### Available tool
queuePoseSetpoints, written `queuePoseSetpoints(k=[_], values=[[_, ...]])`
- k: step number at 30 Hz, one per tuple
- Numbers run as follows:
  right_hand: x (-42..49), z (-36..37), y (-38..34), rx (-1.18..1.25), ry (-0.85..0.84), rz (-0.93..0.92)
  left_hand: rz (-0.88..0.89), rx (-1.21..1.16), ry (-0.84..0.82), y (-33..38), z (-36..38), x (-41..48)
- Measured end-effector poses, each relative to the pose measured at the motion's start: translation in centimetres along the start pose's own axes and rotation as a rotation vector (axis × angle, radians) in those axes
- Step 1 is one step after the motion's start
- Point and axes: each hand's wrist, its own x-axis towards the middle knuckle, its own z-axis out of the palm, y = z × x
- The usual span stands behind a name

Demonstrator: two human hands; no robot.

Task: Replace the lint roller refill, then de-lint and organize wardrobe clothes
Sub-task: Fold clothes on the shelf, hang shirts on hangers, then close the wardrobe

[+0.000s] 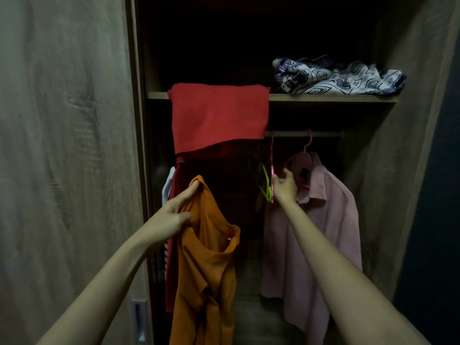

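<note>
Left hand (pixel 178 212) pinches the orange shirt (pixel 206 257) at its shoulder, at the wardrobe's left side. Right hand (pixel 285 189), fingers spread, is at the empty hangers (pixel 266 181) just beside the pink shirt (pixel 323 220), which hangs from the rail (pixel 321 133).

We've got one view only: head-worn wide-angle, so nothing is shared with another camera. We look straight into the open wood-grain wardrobe (pixel 398 150), pitched slightly down and close in, with both forearms entering from the bottom corners. Frame centre falls between the left hand (pixel 174 212), gripping an orange fabric shirt (pixel 206 257), and the right hand (pixel 285 189). The flat wooden shelf (pixel 323 97) crosses the upper third. A wood-grain door panel (pixel 62 158) fills our left, blurred.
</note>
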Motion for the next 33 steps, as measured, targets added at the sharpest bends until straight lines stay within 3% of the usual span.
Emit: queuePoseSetpoints(k=[11,33], values=[[4.1,2.0,1.1,-0.086,0.006,0.077,0.0,0.042,-0.039,-1.1,-1.1,0.5],[4.4,-0.7,1.6,-0.266,0.118,-0.366,-0.014,0.02,-0.035,-1.3,-0.6,0.4]])
